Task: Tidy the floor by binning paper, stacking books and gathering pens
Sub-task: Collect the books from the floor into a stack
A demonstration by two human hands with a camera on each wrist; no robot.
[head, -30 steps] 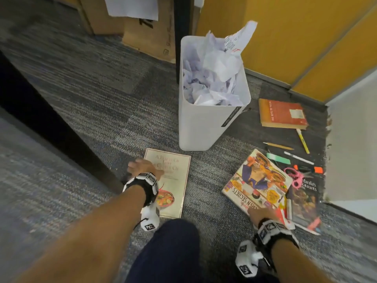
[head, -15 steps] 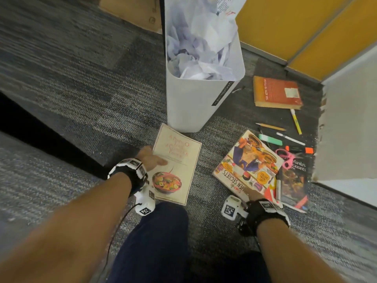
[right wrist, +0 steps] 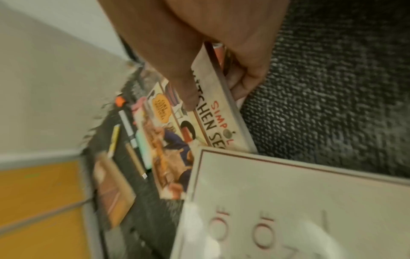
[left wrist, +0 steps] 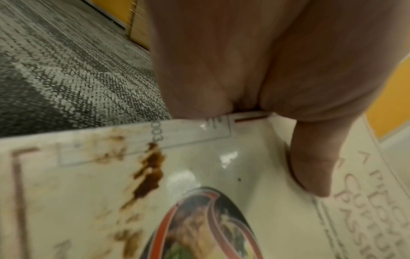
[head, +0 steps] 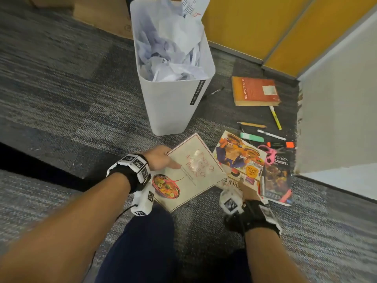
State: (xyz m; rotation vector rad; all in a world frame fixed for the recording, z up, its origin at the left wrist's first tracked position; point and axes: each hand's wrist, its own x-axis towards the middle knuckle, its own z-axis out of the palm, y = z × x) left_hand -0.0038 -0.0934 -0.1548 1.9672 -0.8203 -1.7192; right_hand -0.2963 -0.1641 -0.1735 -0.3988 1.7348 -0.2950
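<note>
While I look down through the head camera, the grey carpet (head: 61, 94) fills most of the view, with yellow wall panels (head: 251, 23) at one o'clock and a white panel (head: 336, 119) at three. At twelve o'clock stands the white wastebin (head: 173, 107), heaped with crumpled paper (head: 171, 43). My left hand (head: 160, 158) grips the cream cookbook (head: 195, 172) at its edge, thumb (left wrist: 315, 168) pressed flat on the cover, the other fingers hidden beneath it; the book is tilted, its far corner overlapping the colourful Kitchen Secrets cookbook (head: 240, 158) just to its right. My right hand (head: 247, 194) pinches that book's near edge, thumb on the cover beside the title and fingers (right wrist: 246, 80) curled under the spine. Against its right side, at two o'clock from my hands, lies the dark Manila's Restaurants book (head: 277, 180), with pink scissors (head: 269, 153) resting on its top corner. Farther out at one o'clock the orange-red hardback (head: 255, 90) lies flat and apart. Between it and the cookbooks the pens are scattered: a yellow highlighter (head: 275, 117) just below the hardback, a pencil (head: 252, 125), a green highlighter (head: 252, 137), a white pen (head: 271, 135), and an orange-capped marker (head: 279, 145). A black pen (head: 214, 92) lies beside the bin's right wall.
</note>
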